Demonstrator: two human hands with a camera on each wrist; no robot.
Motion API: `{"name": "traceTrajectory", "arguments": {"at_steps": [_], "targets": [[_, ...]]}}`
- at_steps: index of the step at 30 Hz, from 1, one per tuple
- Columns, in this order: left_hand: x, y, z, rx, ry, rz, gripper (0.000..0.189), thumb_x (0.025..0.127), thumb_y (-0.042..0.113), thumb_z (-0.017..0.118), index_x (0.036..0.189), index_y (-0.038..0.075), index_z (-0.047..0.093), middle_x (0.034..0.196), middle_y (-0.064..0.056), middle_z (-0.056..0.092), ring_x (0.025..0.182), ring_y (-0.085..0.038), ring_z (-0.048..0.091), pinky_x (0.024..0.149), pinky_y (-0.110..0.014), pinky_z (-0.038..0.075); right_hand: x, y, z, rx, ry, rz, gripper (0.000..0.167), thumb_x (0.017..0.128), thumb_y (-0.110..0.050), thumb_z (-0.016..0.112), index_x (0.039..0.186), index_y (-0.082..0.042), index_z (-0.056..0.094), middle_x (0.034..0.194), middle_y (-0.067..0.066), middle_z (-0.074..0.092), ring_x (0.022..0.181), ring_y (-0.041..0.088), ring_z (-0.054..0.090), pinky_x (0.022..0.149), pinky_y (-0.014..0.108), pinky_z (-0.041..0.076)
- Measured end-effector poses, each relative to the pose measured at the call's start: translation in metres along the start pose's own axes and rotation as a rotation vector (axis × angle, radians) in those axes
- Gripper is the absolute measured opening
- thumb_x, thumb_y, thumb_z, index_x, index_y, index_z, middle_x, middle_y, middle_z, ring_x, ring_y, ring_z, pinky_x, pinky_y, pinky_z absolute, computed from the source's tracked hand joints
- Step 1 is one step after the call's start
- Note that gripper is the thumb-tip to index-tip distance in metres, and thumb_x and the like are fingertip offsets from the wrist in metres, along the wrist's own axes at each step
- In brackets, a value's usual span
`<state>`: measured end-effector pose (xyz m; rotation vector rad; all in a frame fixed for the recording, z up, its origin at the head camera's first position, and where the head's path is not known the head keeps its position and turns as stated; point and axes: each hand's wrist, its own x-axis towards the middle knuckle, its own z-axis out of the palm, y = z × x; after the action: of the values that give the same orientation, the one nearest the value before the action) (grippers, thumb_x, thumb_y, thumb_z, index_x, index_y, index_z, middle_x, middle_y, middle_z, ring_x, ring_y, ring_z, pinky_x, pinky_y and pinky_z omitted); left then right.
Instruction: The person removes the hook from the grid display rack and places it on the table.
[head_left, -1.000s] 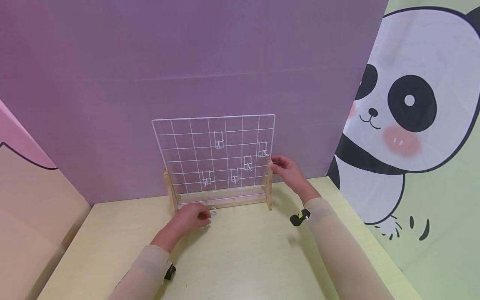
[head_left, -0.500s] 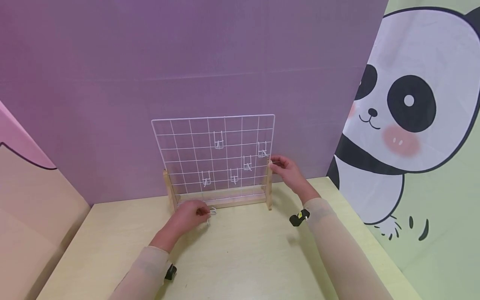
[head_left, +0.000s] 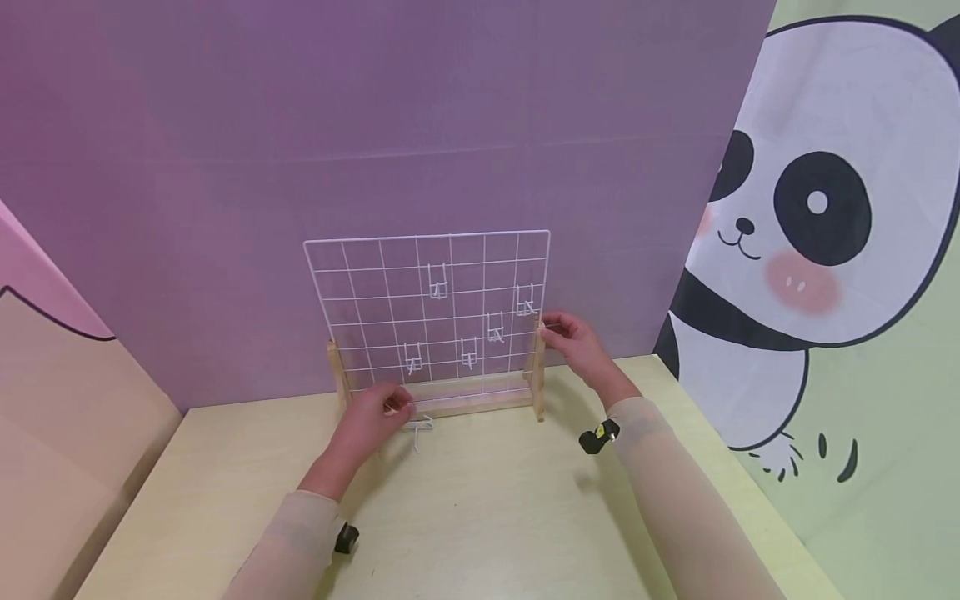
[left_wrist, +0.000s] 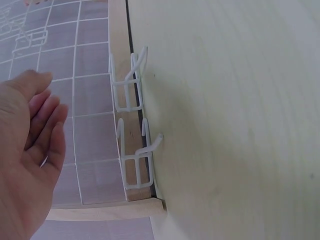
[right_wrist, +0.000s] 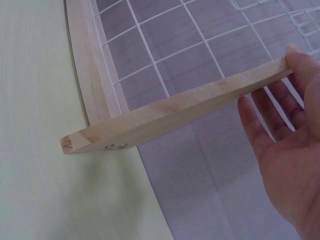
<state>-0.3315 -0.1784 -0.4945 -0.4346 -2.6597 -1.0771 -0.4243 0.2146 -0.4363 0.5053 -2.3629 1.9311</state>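
A white wire grid (head_left: 427,236) stands upright in a wooden stand (head_left: 539,392). My right hand (head_left: 585,350) grips the stand's right upright, thumb on the front edge and fingers behind, as the right wrist view shows. At the grid's lower left, my left hand (head_left: 372,417) holds nothing, its fingers loosely bent. Beside that hand, two white wire hooks sit along the bottom of the grid in front of the wooden crossbar: an upper hook (left_wrist: 128,108) and a lower hook (left_wrist: 138,172) in the left wrist view, their prongs pointing out over the table.
Several more white hooks hang higher on the grid, among them a top hook (head_left: 438,292) and a right-hand hook (head_left: 527,308). The pale wooden table (head_left: 480,517) meets a purple backdrop (head_left: 225,275) behind the stand. A panda picture (head_left: 825,308) covers the right wall.
My left hand has let go of a hook at the grid's bottom and drawn slightly up and left, leaving the hook in view. My right hand has stayed on the upright.
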Motion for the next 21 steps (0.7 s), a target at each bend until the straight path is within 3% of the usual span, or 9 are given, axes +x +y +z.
{"name": "traceTrajectory", "arguments": {"at_steps": [7,21], "targets": [[0.001,0.005,-0.004,-0.027,0.156,0.011,0.024,0.099,0.011,0.083,0.117,-0.001,0.072,0.109,-0.015,0.072,0.105,-0.036,0.07,0.096,-0.055,0.06,0.0,0.001,0.0,-0.001,0.002,0.004,0.037,0.112,-0.014,0.067,0.145,0.001,0.064,0.141,0.024,0.067,0.129,0.034,0.065,0.117,0.054,0.051],[0.007,0.018,-0.008,-0.081,0.229,0.009,0.026,0.1,0.014,0.083,0.117,0.0,0.07,0.115,-0.017,0.072,0.109,-0.038,0.068,0.1,-0.056,0.059,0.0,0.002,0.0,-0.01,0.009,0.009,0.037,0.112,-0.016,0.068,0.145,-0.001,0.065,0.139,0.02,0.069,0.128,0.033,0.066,0.118,0.055,0.05]]}}
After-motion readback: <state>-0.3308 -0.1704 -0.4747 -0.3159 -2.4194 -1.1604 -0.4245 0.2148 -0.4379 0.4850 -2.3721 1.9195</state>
